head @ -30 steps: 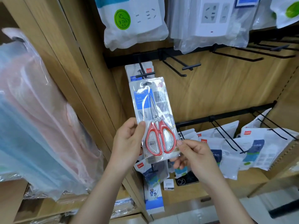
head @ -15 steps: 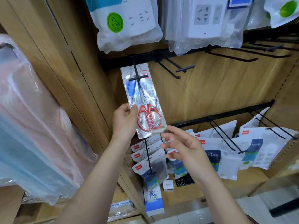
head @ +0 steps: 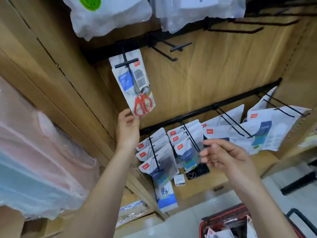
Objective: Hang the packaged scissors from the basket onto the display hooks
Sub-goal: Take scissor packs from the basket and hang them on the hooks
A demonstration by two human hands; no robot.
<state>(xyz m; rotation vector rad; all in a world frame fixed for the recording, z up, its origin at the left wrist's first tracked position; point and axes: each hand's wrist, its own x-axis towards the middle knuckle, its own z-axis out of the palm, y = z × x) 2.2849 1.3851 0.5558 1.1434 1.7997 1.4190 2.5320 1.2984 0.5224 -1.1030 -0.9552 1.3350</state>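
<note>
The packaged scissors (head: 135, 86), red-handled in a clear blister on a white card, hang from the black display hook (head: 126, 64) on the upper rail, with another card behind them. My left hand (head: 127, 130) is just below the pack, its loosely curled fingertips at the pack's lower left corner without gripping it. Lower and to the right, my right hand (head: 224, 157) hovers with relaxed fingers and holds nothing. The red-rimmed basket (head: 221, 219) shows at the bottom right with more packs inside.
Empty black hooks (head: 179, 47) jut from the upper rail to the right of the scissors. The lower rail (head: 205, 109) carries several white pouches. Bagged power strips (head: 109, 16) hang above. Plastic-wrapped goods (head: 34, 160) fill the left.
The pack went fully onto the hook and now hangs by itself. My left hand let go and dropped to its lower corner. My right hand drew down and to the right, away from it.
</note>
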